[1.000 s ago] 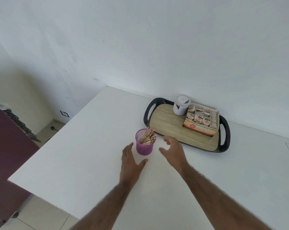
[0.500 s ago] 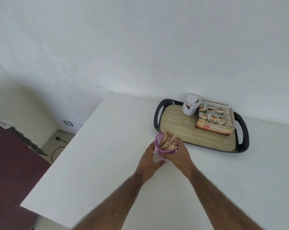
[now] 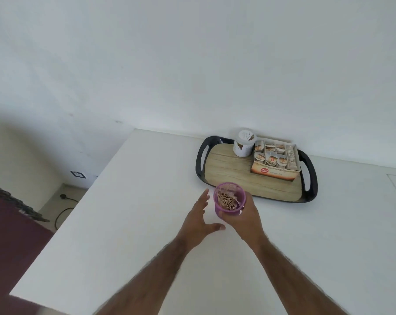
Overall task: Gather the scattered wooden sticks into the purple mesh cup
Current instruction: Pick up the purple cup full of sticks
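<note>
Wooden sticks [image 3: 226,200] stood packed together inside the purple mesh cup [image 3: 229,198], their ends showing below the rim. The cup was gripped by the right hand [image 3: 245,214], whose fingers wrapped around its far and right side while the thumb lay on the near side at the bottom. It seemed lifted a little above the white worktop [image 3: 128,219], but whether its base touched the surface could not be told. The cup was tilted slightly, its mouth turned toward the camera.

The left hand [image 3: 198,220] was just beside the cup on its left, with fingers spread and released, holding nothing; its thumb pointed toward the cup's base, close to the right hand.

Behind the cup, near the wall, a black tray [image 3: 200,160] with a wood-pattern floor lay on the worktop. On it stood a white jar [image 3: 243,145] at the back, and just beside the jar, to the right, an open carton of sachets [image 3: 275,161]. The cup's rim overlapped the tray's front edge in the view.
</note>
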Demonstrator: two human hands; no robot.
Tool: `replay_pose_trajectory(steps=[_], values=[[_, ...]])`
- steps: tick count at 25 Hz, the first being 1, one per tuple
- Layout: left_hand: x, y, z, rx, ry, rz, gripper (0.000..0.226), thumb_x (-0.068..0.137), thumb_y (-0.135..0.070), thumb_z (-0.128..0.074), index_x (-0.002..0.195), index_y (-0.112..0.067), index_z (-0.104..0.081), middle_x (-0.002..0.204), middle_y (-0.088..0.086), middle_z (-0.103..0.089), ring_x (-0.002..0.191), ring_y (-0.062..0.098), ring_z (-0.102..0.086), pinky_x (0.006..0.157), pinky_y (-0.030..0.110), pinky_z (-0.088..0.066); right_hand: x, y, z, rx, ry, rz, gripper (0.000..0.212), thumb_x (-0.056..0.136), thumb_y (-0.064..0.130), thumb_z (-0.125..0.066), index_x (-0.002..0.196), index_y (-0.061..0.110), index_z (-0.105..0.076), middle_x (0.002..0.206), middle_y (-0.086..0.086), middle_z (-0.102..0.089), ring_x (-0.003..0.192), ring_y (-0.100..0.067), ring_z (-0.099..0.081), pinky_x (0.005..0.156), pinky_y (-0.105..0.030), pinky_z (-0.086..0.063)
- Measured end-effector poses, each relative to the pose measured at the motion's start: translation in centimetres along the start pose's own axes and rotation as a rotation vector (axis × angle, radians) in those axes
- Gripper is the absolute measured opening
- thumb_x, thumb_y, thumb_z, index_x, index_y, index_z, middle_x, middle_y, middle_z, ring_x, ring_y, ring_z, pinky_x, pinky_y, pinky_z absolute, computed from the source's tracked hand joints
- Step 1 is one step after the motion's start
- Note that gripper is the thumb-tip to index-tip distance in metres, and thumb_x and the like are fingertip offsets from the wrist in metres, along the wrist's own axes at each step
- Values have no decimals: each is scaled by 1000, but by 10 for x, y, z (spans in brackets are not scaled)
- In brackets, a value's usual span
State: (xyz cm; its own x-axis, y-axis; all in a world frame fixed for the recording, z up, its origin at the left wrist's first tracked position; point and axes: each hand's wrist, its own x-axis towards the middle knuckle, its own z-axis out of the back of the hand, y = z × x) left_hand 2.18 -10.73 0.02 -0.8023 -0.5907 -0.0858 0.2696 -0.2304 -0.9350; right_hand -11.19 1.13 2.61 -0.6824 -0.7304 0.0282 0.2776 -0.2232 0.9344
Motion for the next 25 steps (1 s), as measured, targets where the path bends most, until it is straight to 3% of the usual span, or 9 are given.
replay_pose_trajectory(steps=[2,5,10,13,18,20,22,25], values=[[-3,0,-7,-7,-3,3,109,66,-42,-95,152,-53,-28,154,-23,-45,139,4,-45,108,21,-41,0,-2,6,-21,30,-1,80,58,42,-97,125,46,-53,116,29,-65,110,5,-61,79,-12,-54],[-7,-5,-12,4,1,34,112,65,-44,-94,149,-62,-23,153,-29,-43,140,-2,-42,108,13,-37,1,-2,12,-50,53,-29,82,58,43,-97,127,41,-53,117,22,-66,110,1,-63,81,-14,-55],[-1,-9,-4,30,-16,63,121,65,-44,-96,159,-43,-20,159,-17,-40,143,5,-40,114,25,-36,4,3,12,-23,12,-7,80,55,49,-95,122,46,-50,115,28,-65,108,5,-63,80,-11,-53],[-5,-3,0,76,25,65,127,61,-49,-96,160,-44,-16,163,-14,-35,144,6,-37,113,25,-34,-7,-3,5,-5,16,-50,84,54,47,-96,125,40,-52,114,21,-68,109,-2,-65,85,-21,-58],[-9,8,0,151,63,71,128,59,-57,-93,159,-47,-13,166,-17,-27,148,9,-32,119,37,-37,-12,-4,5,-65,-2,-22,79,53,58,-92,119,45,-50,108,27,-65,105,4,-64,78,-13,-55],[-11,7,-5,126,73,36,122,58,-59,-93,155,-53,-20,159,-24,-37,143,3,-37,113,22,-39,-17,-4,6,-79,19,-38,76,53,58,-92,115,48,-49,109,25,-66,106,1,-64,80,-16,-57],[-10,2,-11,88,55,3,109,56,-56,-95,145,-61,-32,144,-31,-51,133,-3,-48,97,5,-41,-17,-4,5,-72,33,-26,76,55,56,-93,117,50,-49,113,30,-65,108,4,-63,81,-17,-57],[-7,-9,-18,5,5,-26,103,58,-47,-99,143,-54,-42,136,-26,-60,126,-1,-57,90,9,-49,-17,0,8,-59,24,-29,77,55,51,-93,118,52,-49,113,34,-63,107,8,-62,80,-18,-58]])
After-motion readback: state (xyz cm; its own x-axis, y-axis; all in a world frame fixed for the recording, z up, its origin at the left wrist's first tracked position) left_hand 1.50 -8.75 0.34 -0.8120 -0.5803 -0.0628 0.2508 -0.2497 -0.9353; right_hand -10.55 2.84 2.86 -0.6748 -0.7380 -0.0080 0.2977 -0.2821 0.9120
